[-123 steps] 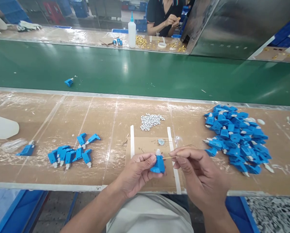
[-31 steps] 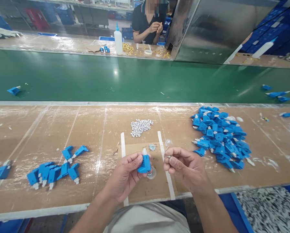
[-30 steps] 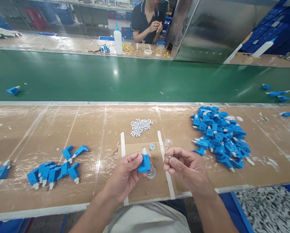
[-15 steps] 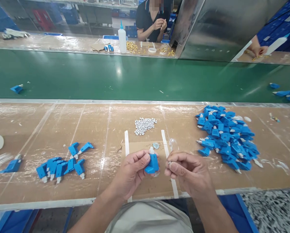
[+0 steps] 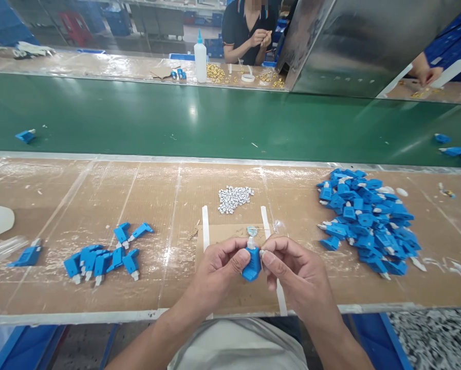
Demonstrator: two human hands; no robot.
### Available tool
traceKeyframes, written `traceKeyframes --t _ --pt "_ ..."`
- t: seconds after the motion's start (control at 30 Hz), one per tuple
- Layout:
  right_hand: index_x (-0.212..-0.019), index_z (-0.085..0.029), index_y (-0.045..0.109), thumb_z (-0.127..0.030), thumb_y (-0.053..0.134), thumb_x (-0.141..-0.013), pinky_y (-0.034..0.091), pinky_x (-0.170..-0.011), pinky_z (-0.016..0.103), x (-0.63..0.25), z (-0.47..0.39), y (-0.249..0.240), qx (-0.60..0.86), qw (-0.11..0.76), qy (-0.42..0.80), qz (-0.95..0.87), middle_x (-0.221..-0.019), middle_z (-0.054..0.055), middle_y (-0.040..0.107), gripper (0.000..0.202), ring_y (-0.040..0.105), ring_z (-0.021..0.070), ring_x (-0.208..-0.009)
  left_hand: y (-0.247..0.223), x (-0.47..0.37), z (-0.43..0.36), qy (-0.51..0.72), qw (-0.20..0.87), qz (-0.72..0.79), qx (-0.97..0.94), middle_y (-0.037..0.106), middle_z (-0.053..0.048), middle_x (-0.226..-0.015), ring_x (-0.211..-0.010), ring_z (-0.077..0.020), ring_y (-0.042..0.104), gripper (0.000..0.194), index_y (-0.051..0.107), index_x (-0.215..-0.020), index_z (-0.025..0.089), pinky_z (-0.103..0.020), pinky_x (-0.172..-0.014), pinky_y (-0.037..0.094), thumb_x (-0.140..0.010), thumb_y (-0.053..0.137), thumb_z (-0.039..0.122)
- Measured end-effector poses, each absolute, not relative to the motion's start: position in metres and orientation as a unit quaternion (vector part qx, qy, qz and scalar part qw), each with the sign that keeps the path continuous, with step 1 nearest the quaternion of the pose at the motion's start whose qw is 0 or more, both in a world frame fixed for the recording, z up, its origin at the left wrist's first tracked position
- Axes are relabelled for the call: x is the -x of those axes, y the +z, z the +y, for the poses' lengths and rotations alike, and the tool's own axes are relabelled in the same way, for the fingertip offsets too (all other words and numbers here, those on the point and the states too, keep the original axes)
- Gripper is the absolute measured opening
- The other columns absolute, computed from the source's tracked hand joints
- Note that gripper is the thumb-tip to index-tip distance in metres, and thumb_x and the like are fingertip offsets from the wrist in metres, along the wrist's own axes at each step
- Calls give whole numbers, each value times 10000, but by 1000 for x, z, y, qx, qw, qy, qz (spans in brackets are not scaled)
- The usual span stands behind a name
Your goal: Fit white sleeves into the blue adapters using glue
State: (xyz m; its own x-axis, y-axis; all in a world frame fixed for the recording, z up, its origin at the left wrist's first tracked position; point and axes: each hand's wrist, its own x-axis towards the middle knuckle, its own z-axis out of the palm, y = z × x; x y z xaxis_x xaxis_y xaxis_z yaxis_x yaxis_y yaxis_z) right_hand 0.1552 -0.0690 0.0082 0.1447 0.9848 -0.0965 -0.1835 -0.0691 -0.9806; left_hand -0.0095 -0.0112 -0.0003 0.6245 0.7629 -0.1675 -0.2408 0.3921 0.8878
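My left hand is closed around a blue plastic part with a white tip pointing up and away from me. Pinched between the thumb and forefinger of my right hand is a small grey-white piece, mostly covered by the fingertips. Those fingertips are at the right side of the blue part; whether the piece touches it I cannot tell. Just beyond my hands lie a small clear bluish blob and a thin stick. Farther off is a pile of small grey-white pieces.
A large heap of blue parts lies to the right, and a smaller group to the left. Beyond the table runs a green belt carrying several blue parts. Across it, a person works near a white bottle.
My right hand has moved left, bringing the small piece to the side of the blue part. The view has shifted slightly.
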Motion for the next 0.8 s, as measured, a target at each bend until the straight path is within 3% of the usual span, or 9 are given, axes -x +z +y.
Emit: traceKeyframes --t 0.33,0.5,0.67,0.8 --pt "-877 -218 715 -339 690 -957 519 -526 230 -149 -70 11 558 540 444 -447 -776 10 639 147 575 131 -583 -1 6 -13 337 761 310 -460 564 -40 -808 -747 -155 521 326 722 -989 146 -266 -707 432 -933 615 449" --pt "-847 -212 691 -313 678 -958 544 -569 234 -143 -71 18 594 530 372 -477 -778 13 649 150 615 142 -617 -4 5 -14 376 680 333 -535 565 -47 -865 -798 -165 527 291 729 -1015 158 -274 -736 426 -958 591 407" --pt "-876 -206 721 -287 707 -950 544 -551 187 -152 -68 13 563 528 440 -460 -805 11 659 111 620 108 -601 1 8 -11 386 606 306 -625 523 -24 -818 -782 -145 506 222 705 -915 162 -262 -723 396 -993 544 294" --pt "-785 -194 696 -281 811 -865 484 -437 135 -164 -62 4 470 561 578 -362 -685 -15 613 165 557 80 -522 7 9 -5 356 610 293 -644 511 -20 -812 -761 -133 493 238 681 -880 155 -258 -691 386 -1002 530 292"
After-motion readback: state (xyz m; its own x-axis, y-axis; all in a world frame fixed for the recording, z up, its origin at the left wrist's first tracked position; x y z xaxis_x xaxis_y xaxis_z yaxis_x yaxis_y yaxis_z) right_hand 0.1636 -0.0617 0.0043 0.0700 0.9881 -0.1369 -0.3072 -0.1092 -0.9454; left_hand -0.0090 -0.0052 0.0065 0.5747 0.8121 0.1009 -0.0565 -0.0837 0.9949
